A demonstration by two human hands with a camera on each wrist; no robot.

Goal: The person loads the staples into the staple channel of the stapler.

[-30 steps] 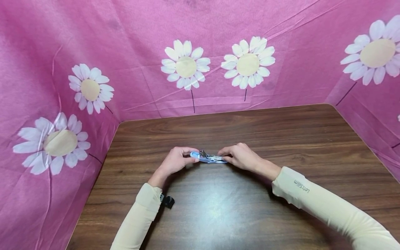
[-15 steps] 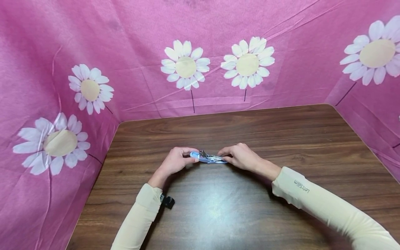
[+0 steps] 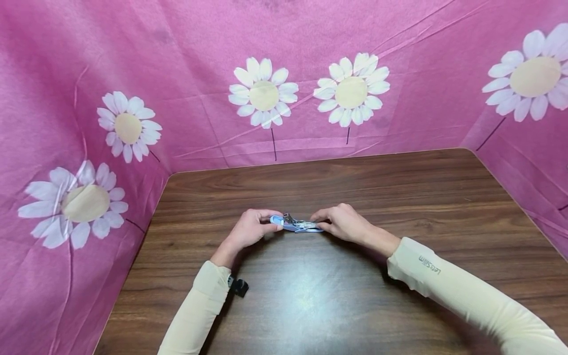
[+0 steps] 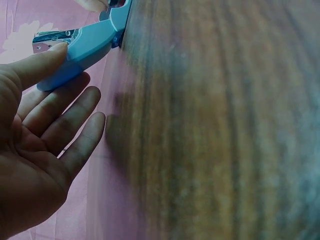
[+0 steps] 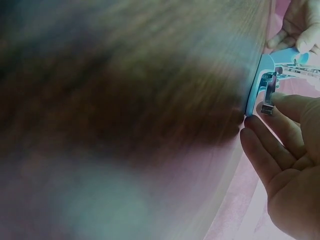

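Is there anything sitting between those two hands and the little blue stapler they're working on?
Nothing visible does. The left hand pinches one end of the blue stapler, and the right hand has its fingers on the other end. The stapler lies opened out on the wooden table, with no other object near it.

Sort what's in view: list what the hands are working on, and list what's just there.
In hand:
stapler, light blue, lying open on the table
left hand, holding its left end
right hand, holding its right end

Just there:
table, dark wood
pink cloth with daisies, around the table
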